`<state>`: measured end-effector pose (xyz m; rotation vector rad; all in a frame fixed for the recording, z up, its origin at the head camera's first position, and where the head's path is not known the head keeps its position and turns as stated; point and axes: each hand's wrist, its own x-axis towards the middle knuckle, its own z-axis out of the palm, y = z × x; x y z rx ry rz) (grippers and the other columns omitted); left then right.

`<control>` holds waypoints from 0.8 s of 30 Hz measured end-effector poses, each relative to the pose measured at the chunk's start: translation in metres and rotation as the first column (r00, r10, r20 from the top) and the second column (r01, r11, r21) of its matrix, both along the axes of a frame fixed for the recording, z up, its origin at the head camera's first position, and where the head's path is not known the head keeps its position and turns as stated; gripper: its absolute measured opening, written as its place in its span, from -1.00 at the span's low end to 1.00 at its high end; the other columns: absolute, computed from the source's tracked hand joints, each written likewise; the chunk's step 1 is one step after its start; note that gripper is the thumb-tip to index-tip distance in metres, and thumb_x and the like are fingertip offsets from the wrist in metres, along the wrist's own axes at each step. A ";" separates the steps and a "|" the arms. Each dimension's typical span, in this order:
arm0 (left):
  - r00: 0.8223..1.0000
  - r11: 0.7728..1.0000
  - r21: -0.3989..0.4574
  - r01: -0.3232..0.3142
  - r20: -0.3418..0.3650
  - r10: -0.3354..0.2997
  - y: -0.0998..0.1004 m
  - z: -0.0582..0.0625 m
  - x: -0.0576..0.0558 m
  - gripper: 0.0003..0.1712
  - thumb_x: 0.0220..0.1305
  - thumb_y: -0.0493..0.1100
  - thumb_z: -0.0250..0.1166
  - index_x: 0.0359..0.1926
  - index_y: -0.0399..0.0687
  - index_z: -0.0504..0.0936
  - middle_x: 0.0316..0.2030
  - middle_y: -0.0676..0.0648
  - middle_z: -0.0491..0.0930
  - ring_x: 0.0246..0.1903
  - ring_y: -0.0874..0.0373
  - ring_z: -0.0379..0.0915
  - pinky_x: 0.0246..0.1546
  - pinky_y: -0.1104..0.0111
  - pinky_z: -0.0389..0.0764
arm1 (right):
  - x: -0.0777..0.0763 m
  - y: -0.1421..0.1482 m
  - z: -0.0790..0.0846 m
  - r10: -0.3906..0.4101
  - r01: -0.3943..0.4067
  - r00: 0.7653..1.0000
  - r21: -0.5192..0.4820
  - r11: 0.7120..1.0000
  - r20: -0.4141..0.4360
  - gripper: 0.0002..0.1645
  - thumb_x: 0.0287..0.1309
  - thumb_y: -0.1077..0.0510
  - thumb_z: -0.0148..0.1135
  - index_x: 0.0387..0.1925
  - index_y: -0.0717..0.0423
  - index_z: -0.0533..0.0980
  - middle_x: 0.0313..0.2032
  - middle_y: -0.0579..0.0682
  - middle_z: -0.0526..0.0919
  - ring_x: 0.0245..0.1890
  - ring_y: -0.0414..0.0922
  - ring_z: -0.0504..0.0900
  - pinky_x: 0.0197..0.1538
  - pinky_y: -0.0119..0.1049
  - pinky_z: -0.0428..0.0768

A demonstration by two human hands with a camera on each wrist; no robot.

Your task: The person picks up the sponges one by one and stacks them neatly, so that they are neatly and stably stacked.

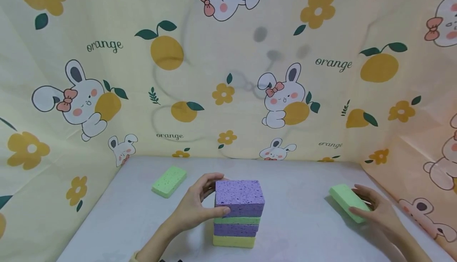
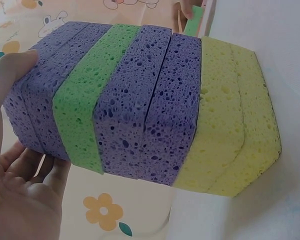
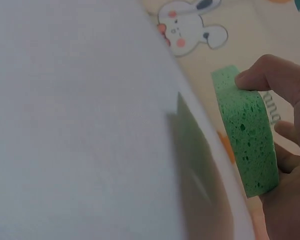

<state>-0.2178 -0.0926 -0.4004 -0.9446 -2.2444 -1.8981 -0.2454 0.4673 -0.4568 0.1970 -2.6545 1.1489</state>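
Note:
A stack of sponges stands on the table in front of me. A purple sponge [image 1: 239,192] tops it, with a green sponge [image 2: 97,90] below, then more purple, and yellow sponge [image 2: 225,115] at the bottom. My left hand [image 1: 194,206] grips the top purple part from the left, thumb on the near side and fingers around the far side. On the right, my right hand [image 1: 380,212] holds a light green sponge [image 3: 247,135] between thumb and fingers. That sponge is raised off the table, its shadow falling beside it.
Another light green sponge [image 1: 169,180] lies flat at the back left of the white table [image 1: 296,214]. A cloth [image 1: 228,127] printed with rabbits and oranges hangs behind the table and along both sides.

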 end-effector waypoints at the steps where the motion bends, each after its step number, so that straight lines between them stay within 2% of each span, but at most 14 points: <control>1: 1.000 1.000 0.001 0.000 -0.001 0.000 0.000 0.000 0.000 -0.11 -0.01 -0.13 0.58 0.33 0.03 0.33 0.18 0.06 0.49 0.22 0.17 0.35 0.30 0.29 0.32 | 0.000 -0.002 0.000 0.016 -0.017 0.999 -0.014 1.000 -0.029 -0.05 0.16 0.15 0.42 0.43 0.35 0.11 0.22 0.03 0.44 0.01 -0.56 0.31 -0.11 -0.75 0.31; 4: 1.000 1.000 0.005 0.007 -0.009 -0.007 0.000 0.000 0.000 -0.12 0.00 -0.14 0.58 0.32 0.01 0.33 0.18 0.05 0.49 0.23 0.15 0.35 0.30 0.29 0.31 | 0.002 -0.011 0.003 0.047 -0.051 0.994 -0.037 0.998 -0.095 -0.08 0.10 0.23 0.45 0.40 0.35 0.18 0.14 -0.26 0.46 0.04 -0.54 0.36 -0.06 -0.74 0.33; 6: 1.000 1.000 0.009 0.012 -0.016 -0.011 0.000 0.001 0.000 -0.13 0.01 -0.14 0.57 0.32 -0.01 0.33 0.19 0.03 0.49 0.23 0.12 0.35 0.30 0.28 0.31 | 0.003 -0.017 0.005 0.068 -0.075 0.989 -0.049 0.996 -0.130 -0.10 0.06 0.28 0.46 0.37 0.36 0.22 0.13 -0.27 0.49 0.05 -0.50 0.39 -0.03 -0.73 0.35; 12: 1.000 1.000 0.015 0.018 -0.019 -0.018 0.001 0.000 0.000 -0.13 0.01 -0.15 0.57 0.32 -0.03 0.33 0.19 0.01 0.49 0.23 0.08 0.35 0.30 0.25 0.31 | 0.006 -0.036 0.010 0.131 -0.139 0.977 -0.039 0.990 -0.171 -0.13 0.00 0.34 0.49 0.34 0.34 0.29 0.17 -0.08 0.53 0.09 -0.44 0.42 0.03 -0.69 0.39; 16: 1.000 1.000 0.014 0.020 -0.014 -0.019 0.001 0.001 0.001 -0.12 0.00 -0.15 0.58 0.32 -0.01 0.33 0.18 0.04 0.49 0.23 0.12 0.36 0.31 0.25 0.30 | 0.011 -0.053 0.017 0.189 -0.205 0.963 -0.070 0.976 -0.191 -0.12 -0.07 0.43 0.49 0.31 0.34 0.31 0.18 0.14 0.52 0.11 -0.34 0.45 0.06 -0.64 0.43; 24: 0.999 0.999 0.022 0.026 -0.034 -0.025 0.000 0.001 -0.001 -0.13 0.00 -0.16 0.57 0.32 -0.04 0.34 0.18 0.00 0.49 0.23 0.10 0.36 0.30 0.29 0.31 | 0.016 -0.075 0.030 0.284 -0.305 0.938 -0.084 0.949 -0.200 -0.11 -0.09 0.47 0.48 0.32 0.30 0.33 0.20 0.26 0.46 0.15 -0.20 0.45 0.08 -0.58 0.47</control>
